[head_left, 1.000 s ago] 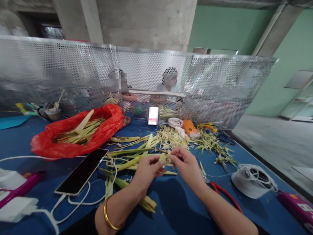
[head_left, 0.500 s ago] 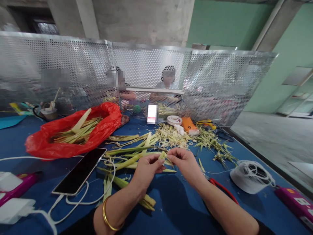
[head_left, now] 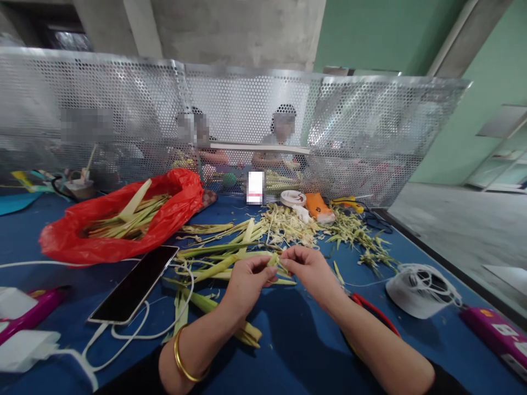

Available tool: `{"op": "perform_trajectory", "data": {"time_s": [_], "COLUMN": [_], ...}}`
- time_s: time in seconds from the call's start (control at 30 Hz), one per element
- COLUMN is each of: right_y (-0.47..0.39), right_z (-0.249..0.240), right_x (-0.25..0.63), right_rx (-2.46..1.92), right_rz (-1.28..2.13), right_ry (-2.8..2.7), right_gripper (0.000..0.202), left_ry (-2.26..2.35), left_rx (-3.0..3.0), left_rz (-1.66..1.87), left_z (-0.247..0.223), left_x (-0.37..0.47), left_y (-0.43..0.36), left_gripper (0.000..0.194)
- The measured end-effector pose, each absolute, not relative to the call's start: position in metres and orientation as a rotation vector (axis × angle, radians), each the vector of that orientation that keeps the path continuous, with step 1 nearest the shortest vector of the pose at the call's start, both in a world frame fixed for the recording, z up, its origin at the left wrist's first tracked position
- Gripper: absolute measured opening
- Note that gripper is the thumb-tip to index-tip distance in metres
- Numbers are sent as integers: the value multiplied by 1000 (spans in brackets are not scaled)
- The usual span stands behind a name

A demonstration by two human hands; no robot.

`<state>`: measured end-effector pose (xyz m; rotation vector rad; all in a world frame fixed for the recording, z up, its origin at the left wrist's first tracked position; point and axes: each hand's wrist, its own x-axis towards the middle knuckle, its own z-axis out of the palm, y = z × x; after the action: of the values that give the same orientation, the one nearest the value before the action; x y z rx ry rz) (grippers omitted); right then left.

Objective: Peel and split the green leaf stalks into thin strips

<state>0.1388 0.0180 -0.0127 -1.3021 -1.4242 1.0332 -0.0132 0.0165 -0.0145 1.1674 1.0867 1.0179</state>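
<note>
My left hand (head_left: 252, 280) pinches a small pale green piece of leaf (head_left: 273, 260) between thumb and fingers, in the middle of the view. Close beside it, my right hand (head_left: 305, 270) has its thumb and forefinger pressed together at the right edge of the same piece. Both hands are just above the blue table (head_left: 296, 329). Long green and yellowish leaves (head_left: 218, 270) lie behind and to the left of my left hand, and a thicker folded leaf bundle (head_left: 249, 334) shows under my left forearm.
A red plastic bag (head_left: 90, 249) of leaves and a phone (head_left: 135, 285) with white cables lie left. Scraps (head_left: 288, 225), tape (head_left: 293, 198) and an orange packet (head_left: 319, 207) sit behind. Red-handled scissors (head_left: 373, 310) and a thread spool (head_left: 422, 293) are right. People sit behind the perforated screen (head_left: 247, 99).
The view has tilted slightly, so the background sits a little higher. My fingers have shifted slightly around the leaf piece, which shows less above my left thumb.
</note>
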Motion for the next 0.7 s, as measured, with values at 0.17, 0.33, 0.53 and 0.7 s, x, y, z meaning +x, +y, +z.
{"op": "perform_trajectory", "data": {"time_s": [0.17, 0.33, 0.53, 0.7], "right_y": [12, 15, 17, 12], "right_z": [-11, -9, -11, -13], "right_x": [138, 138, 139, 135], "right_rx": [-1372, -1307, -1303, -1346], "right_rz": [803, 896, 1010, 792], "right_ry": [-1560, -1536, -1444, -1442], "right_gripper": [7, 9, 10, 5], "left_ry": [1056, 1071, 1062, 1048], "left_rx": [1268, 1301, 1374, 1339], "left_rz": [1052, 1007, 966, 915], "left_z": [-12, -15, -15, -11], "left_x": [-13, -14, -16, -15], "left_y": [16, 16, 18, 15], "left_gripper": [17, 19, 18, 21]}}
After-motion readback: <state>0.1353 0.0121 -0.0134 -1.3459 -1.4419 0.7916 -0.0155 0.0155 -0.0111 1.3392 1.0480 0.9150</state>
